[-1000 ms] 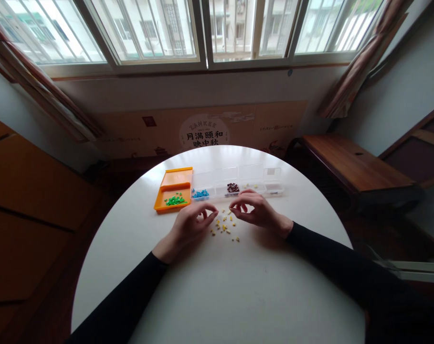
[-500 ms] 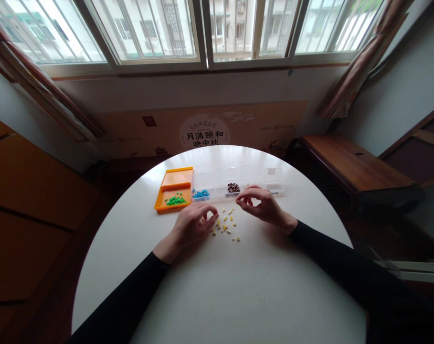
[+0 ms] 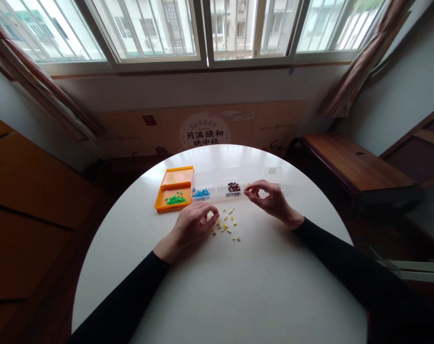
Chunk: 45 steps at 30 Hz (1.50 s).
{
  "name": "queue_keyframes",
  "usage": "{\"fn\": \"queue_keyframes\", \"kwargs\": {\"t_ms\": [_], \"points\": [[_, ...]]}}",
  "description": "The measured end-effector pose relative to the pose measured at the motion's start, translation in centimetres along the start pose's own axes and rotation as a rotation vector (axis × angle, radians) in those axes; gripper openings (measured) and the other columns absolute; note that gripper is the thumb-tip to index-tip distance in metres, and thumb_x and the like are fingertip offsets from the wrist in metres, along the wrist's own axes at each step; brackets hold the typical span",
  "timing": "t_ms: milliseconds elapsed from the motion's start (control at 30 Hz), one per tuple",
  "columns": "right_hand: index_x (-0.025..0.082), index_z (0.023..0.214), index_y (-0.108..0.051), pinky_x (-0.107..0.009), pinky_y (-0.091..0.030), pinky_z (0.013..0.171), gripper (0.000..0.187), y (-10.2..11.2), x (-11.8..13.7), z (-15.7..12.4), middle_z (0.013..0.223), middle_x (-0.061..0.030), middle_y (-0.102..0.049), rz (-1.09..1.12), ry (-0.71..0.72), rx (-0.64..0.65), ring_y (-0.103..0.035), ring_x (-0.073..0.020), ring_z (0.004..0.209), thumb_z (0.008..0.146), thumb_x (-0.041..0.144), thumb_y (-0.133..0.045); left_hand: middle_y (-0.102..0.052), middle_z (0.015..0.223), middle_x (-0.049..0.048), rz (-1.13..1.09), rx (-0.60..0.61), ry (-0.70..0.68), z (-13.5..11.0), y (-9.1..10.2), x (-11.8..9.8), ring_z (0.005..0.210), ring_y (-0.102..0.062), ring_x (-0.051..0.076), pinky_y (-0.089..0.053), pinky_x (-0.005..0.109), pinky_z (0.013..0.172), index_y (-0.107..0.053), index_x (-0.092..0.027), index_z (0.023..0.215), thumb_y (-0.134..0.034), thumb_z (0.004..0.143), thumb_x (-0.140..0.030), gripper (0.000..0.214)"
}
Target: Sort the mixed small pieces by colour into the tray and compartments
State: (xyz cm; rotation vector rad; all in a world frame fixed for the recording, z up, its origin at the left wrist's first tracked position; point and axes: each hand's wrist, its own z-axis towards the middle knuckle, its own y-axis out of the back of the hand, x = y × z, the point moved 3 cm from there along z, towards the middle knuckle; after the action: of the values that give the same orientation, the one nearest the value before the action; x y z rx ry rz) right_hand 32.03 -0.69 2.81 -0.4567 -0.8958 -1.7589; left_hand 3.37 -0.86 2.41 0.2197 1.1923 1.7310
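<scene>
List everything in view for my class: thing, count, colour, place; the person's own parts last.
Table: one, white, centre.
Orange box: one, orange, table's far left.
Green pieces: many, green, in the orange box.
Clear box: one, transparent, right of the orange box.
Blue pieces: many, blue, clear box's left end.
Brown pieces: many, dark brown, clear box's middle.
Yellow pieces: over ten, yellow shades, loose on the table.
Printed panel: one, tan, beyond the table.
Window: one, pale frame, above the panel.
Curtains: two, pinkish, flanking the window.
Bench: one, brown, right.
Cabinet: one, brown, left.
Left hand: one, bare, beside the yellow pieces.
Right hand: one, bare, at the clear box.
Sleeves: two, black, foreground.
</scene>
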Motion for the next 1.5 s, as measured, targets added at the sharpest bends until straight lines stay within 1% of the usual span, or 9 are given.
{"fn": "queue_keyframes", "kwargs": {"t_ms": [100, 200, 433, 633, 767, 900, 1033, 1200, 1500], "points": [[0.024, 0.099, -0.082, -0.039, -0.059, 0.082, 0.013, 0.3, -0.5, 0.3, 0.079, -0.0016, -0.077, -0.197, 0.029, -0.002, -0.065, -0.0166, 0.066, 0.103, 0.034, -0.075, -0.075, 0.083, 0.0014, 0.005, -0.003, 0.001, 0.0, 0.0, 0.0, 0.072, -0.066, 0.017, -0.051, 0.032, 0.078, -0.071, -0.023, 0.094, -0.068, 0.102, -0.023, 0.009], [0.024, 0.095, -0.082, -0.047, -0.052, 0.100, 0.014, 0.8, -1.4, 0.6, 0.072, 0.0016, -0.075, -0.426, 0.051, -0.020, -0.059, -0.0160, 0.061, 0.103, 0.032, -0.074, -0.075, 0.084, 0.0015, 0.005, -0.005, 0.001, 0.0, 0.1, 0.0, 0.072, -0.066, 0.017, -0.051, 0.032, 0.077, -0.071, -0.023, 0.094, -0.068, 0.102, -0.024, 0.009], [0.025, 0.094, -0.085, -0.044, -0.048, 0.095, 0.016, 1.8, -3.7, 0.4, 0.072, -0.0005, -0.077, -0.622, -0.031, -0.086, -0.065, -0.0215, 0.068, 0.101, 0.035, -0.074, -0.075, 0.082, 0.0014, -0.002, -0.010, -0.002, 0.2, 0.2, -0.2, 0.072, -0.066, 0.018, -0.050, 0.032, 0.077, -0.071, -0.023, 0.093, -0.067, 0.102, -0.023, 0.010], [0.024, 0.095, -0.084, -0.043, -0.047, 0.094, 0.016, 1.7, -3.7, 0.4, 0.071, 0.0003, -0.077, -0.593, -0.078, -0.069, -0.064, -0.0199, 0.065, 0.101, 0.034, -0.073, -0.073, 0.079, 0.0006, 0.007, -0.024, -0.004, 0.2, 0.2, -0.3, 0.071, -0.065, 0.017, -0.050, 0.032, 0.076, -0.071, -0.023, 0.093, -0.067, 0.102, -0.022, 0.010], [0.022, 0.092, -0.080, -0.042, -0.049, 0.092, 0.020, 1.3, -2.5, 0.5, 0.072, -0.0001, -0.075, -0.491, -0.015, -0.025, -0.062, -0.0181, 0.063, 0.104, 0.033, -0.069, -0.072, 0.080, 0.0012, 0.000, -0.028, 0.007, 0.1, 0.1, -0.1, 0.074, -0.065, 0.018, -0.050, 0.032, 0.074, -0.072, -0.023, 0.093, -0.067, 0.102, -0.021, 0.010], [0.024, 0.098, -0.080, -0.038, -0.050, 0.090, 0.015, -0.4, -0.9, 0.0, 0.077, 0.0004, -0.075, -0.332, 0.119, 0.165, -0.065, -0.0177, 0.070, 0.106, 0.029, -0.067, -0.075, 0.089, 0.0027, -0.008, -0.025, 0.017, 0.1, 0.0, 0.0, 0.079, -0.067, 0.018, -0.052, 0.032, 0.077, -0.074, -0.023, 0.096, -0.067, 0.101, -0.018, 0.010], [0.025, 0.102, -0.079, -0.038, -0.049, 0.093, 0.009, -2.5, 0.1, -0.6, 0.082, 0.0007, -0.076, -0.244, 0.224, 0.335, -0.068, -0.0182, 0.078, 0.103, 0.023, -0.071, -0.077, 0.105, 0.0059, 0.006, -0.007, 0.015, 0.1, -0.2, 0.1, 0.089, -0.070, 0.021, -0.055, 0.033, 0.083, -0.079, -0.025, 0.112, -0.070, 0.102, -0.024, 0.014], [0.025, 0.105, -0.079, -0.037, -0.049, 0.095, 0.013, -3.5, 0.3, -1.0, 0.084, 0.0000, -0.077, -0.245, 0.259, 0.401, -0.069, -0.0199, 0.083, 0.098, 0.017, -0.072, -0.074, 0.113, 0.0087, 0.066, 0.081, -0.053, 0.4, -0.6, 0.2, 0.095, -0.070, 0.022, -0.054, 0.036, 0.085, -0.077, -0.028, 0.132, -0.065, 0.108, -0.029, 0.027], [0.025, 0.102, -0.078, -0.036, -0.049, 0.096, 0.012, -3.4, 0.0, -1.0, 0.082, 0.0018, -0.075, -0.247, 0.228, 0.420, -0.068, -0.0184, 0.083, 0.097, 0.015, -0.072, -0.075, 0.106, 0.0071, 0.049, 0.073, -0.041, 0.5, -0.6, 0.2, 0.097, -0.070, 0.023, -0.052, 0.037, 0.090, -0.078, -0.023, 0.107, -0.064, 0.108, -0.027, 0.014]]}}
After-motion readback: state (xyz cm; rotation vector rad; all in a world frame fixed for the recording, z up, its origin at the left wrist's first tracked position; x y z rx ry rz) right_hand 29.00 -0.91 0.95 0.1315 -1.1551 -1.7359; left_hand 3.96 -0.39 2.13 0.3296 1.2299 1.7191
